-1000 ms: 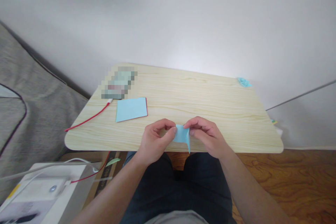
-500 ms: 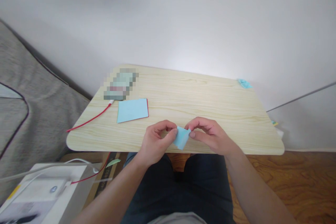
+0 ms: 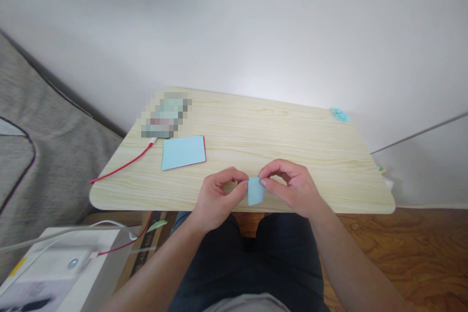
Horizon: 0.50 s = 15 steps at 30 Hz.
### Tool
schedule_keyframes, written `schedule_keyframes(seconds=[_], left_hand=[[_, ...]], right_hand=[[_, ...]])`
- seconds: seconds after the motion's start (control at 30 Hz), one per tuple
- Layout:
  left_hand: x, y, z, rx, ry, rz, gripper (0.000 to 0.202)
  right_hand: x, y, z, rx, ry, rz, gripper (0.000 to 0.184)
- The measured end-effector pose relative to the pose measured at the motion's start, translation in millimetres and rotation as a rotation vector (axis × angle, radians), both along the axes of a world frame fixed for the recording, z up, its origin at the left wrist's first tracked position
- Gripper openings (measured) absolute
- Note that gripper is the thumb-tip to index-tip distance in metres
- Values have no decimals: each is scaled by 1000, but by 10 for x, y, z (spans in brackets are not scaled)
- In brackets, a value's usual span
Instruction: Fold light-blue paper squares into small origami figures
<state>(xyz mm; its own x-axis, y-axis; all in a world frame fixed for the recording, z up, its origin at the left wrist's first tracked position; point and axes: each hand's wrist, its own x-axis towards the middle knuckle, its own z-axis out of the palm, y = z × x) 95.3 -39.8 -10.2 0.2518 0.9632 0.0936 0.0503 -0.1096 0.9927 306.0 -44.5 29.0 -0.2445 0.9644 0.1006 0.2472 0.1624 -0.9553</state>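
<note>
A small folded piece of light blue paper [image 3: 256, 192] is pinched between both hands above the table's near edge. My left hand [image 3: 223, 197] grips its upper left edge between thumb and fingers. At the upper right corner, my right hand [image 3: 288, 185] holds it the same way. Beyond my left hand lies a stack of coloured paper [image 3: 184, 152], light blue on top, with a red edge showing at its right side.
The pale wood-grain table [image 3: 263, 131] meets a white wall. A pixelated phone-like object [image 3: 166, 117] with a red cable [image 3: 122, 167] lies at the left. Folded blue paper [image 3: 341, 115] sits at the far right corner. A white box [image 3: 106, 253] stands lower left.
The blue paper has turned from tilted to nearly upright, its broad face now towards me. My right hand has shifted slightly, its fingertips at the paper's top corner. Both hands keep their pinch.
</note>
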Motion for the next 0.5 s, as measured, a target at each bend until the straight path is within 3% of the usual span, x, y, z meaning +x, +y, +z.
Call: schedule_keyframes(seconds=[0.5], left_hand=[[-26, -20, 6, 77, -10, -32, 15]], right_hand=[[-54, -26, 15, -6, 71, -26, 12]])
